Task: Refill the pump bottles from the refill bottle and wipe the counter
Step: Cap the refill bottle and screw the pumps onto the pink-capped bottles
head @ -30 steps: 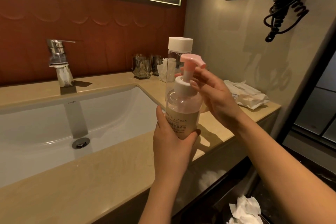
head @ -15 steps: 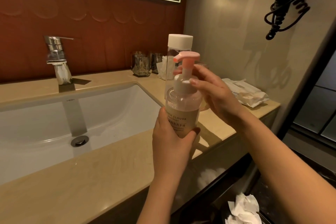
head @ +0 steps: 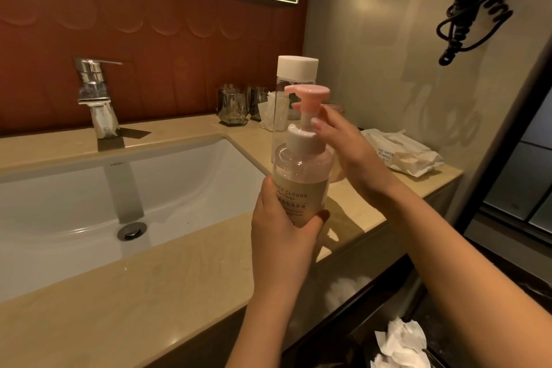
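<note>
A clear pump bottle [head: 301, 176] with a beige label and a pink pump head [head: 307, 92] is held above the counter's front edge. My left hand [head: 283, 236] wraps around its lower body from below. My right hand [head: 346, 146] grips the white collar under the pump from the right. Behind it stands a tall clear refill bottle [head: 294, 92] with a white cap, partly hidden by the pump bottle. The beige stone counter [head: 167, 284] runs around the sink.
A white sink [head: 89, 206] with a chrome tap [head: 95, 98] lies to the left. Glass tumblers [head: 233, 107] stand at the back wall. A pack of wet wipes [head: 403, 152] rests on the counter's right end. Crumpled tissues [head: 400, 343] sit in a bin below. A coiled cord [head: 475, 9] hangs on the right wall.
The pink pump head has turned: its spout pointed right a second ago, then left, and now faces roughly toward me. My right hand shifted on the collar. The left hand kept hold.
</note>
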The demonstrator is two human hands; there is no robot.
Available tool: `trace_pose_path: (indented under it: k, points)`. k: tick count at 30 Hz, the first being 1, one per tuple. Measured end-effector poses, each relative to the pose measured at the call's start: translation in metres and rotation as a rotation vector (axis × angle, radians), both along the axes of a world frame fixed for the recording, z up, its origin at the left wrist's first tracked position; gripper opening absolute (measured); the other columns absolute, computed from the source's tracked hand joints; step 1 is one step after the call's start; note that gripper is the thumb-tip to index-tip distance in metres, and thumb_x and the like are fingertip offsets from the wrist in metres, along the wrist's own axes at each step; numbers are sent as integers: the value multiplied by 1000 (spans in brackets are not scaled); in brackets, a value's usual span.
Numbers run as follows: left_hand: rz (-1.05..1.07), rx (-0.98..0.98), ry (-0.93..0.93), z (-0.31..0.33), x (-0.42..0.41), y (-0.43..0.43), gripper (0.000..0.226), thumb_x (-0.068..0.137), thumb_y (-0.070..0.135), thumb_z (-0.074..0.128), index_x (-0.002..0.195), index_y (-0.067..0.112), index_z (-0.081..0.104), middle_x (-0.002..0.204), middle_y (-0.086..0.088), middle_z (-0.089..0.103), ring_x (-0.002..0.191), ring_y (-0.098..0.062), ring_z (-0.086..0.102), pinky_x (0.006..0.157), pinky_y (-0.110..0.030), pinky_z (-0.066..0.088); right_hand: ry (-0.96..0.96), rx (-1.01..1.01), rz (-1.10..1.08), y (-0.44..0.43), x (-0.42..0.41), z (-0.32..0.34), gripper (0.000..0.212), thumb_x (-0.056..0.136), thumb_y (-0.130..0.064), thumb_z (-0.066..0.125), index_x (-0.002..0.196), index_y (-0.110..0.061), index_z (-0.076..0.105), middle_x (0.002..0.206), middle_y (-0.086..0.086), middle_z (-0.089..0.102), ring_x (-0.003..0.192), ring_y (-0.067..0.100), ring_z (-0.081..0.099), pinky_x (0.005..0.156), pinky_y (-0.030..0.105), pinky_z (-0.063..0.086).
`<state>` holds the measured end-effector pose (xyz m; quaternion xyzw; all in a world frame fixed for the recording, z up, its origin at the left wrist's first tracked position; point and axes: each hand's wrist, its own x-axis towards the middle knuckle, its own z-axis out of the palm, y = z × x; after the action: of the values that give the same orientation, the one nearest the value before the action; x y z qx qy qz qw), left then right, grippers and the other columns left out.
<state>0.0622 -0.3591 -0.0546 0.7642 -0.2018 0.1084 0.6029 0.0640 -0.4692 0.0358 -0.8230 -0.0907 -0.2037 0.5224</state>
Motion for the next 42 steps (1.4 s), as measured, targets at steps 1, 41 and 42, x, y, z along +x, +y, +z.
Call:
trace_pose_path:
  k: [1, 41, 42]
  points:
    - [2, 1, -4, 0, 0, 0, 75, 70, 33, 80, 132, 31, 38, 119, 16, 51, 107, -2, 48, 66, 1, 39, 28, 29, 60, -4, -1, 2, 25, 90, -36, 49, 115, -33, 52, 112, -24, 56, 96, -18, 52, 76, -1, 40]
    - [14, -4, -42, -3, 0, -2, 71, 72, 29, 78, 131, 29, 38, 118, 14, 50, 104, -1, 46, 66, 1, 39, 99, -67, 54, -14, -5, 8, 48, 78, -30, 63, 124, -25, 52, 128, -8, 57, 122, 10, 51, 103, 33, 41]
    - [15, -11, -41, -3, 0, -2, 70, 72, 28, 79, 130, 29, 39, 117, 14, 51, 103, 0, 47, 67, 3, 38, 86, -77, 40, -12, -5, 8, 50, 75, -32, 63, 124, -24, 53, 128, -6, 57, 123, 11, 50, 105, 38, 40]
